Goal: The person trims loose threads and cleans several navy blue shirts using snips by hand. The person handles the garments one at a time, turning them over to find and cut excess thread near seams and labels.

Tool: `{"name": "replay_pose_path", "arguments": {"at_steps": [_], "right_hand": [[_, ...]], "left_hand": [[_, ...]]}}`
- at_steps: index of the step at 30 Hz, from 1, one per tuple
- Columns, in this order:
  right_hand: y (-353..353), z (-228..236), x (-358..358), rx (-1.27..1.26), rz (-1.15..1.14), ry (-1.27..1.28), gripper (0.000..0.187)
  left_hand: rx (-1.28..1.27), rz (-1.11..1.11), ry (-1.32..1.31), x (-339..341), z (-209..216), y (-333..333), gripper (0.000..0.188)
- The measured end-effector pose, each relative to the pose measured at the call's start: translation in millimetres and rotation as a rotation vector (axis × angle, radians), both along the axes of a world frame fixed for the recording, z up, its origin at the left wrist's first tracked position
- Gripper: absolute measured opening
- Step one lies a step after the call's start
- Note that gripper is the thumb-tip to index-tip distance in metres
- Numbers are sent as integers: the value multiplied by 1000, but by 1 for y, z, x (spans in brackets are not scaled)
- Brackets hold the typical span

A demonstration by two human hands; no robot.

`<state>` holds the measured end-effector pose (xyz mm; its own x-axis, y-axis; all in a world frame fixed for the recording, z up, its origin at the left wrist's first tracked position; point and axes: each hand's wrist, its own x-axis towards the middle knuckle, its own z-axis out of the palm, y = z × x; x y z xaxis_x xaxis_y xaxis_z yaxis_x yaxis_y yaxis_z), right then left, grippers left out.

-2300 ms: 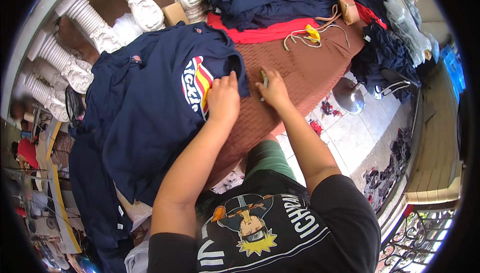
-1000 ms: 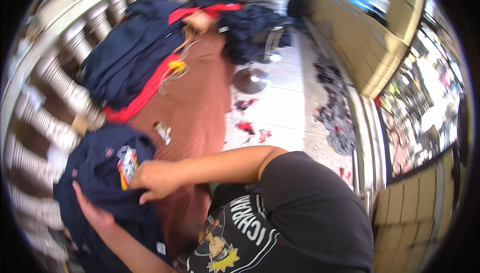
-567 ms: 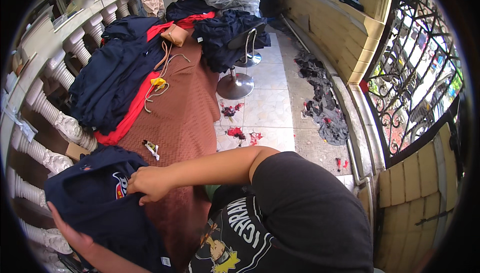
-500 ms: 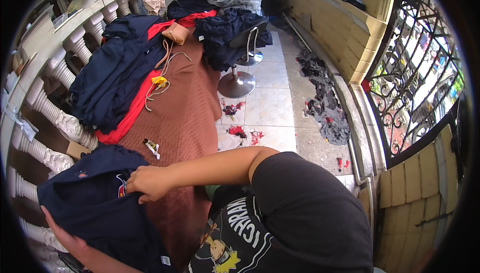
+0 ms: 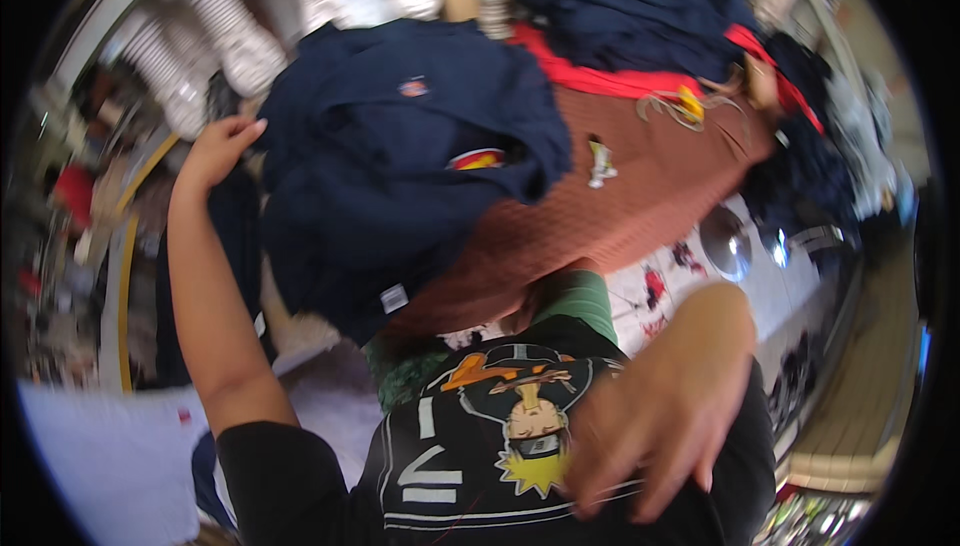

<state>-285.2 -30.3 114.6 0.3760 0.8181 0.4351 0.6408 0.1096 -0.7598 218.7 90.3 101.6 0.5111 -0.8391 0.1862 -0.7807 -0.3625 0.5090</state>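
A navy garment lies spread in front of me, with a small emblem near its top, a bright red-and-yellow print inside a fold and a white label at its lower edge. At the garment's left edge is my left hand, its thumb and fingers drawn together against the cloth. My right hand is lifted in front of my dark printed shirt, away from the garment. Motion blurs its bent fingers, and whether they hold anything is unclear.
A brown textured cover lies under the garment. On it are a small white-and-dark item and a cord with a yellow piece. More navy clothing with red cloth is piled beyond. White balusters line the far left.
My view has swung left and downward. My right hand has left the garment's print and come back near my chest. My left hand is now at the garment's left edge.
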Motion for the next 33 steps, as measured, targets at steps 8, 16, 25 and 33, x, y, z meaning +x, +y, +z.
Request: {"name": "replay_pose_path", "arguments": {"at_steps": [8,16,25,33], "right_hand": [[-23,75,-5,-244,130,-301,24],[-46,52,29,-375,197,-135,24],[-63,89,-21,-276,-13,-277,23],[-149,-92,108,-1186,-1841,-353,72]], "left_hand": [[7,-83,145,-70,53,24,51],[-14,-27,227,-76,-4,-20,49],[-5,-24,120,-89,-7,-44,66],[-389,160,-65,-114,11,-61,28]]}}
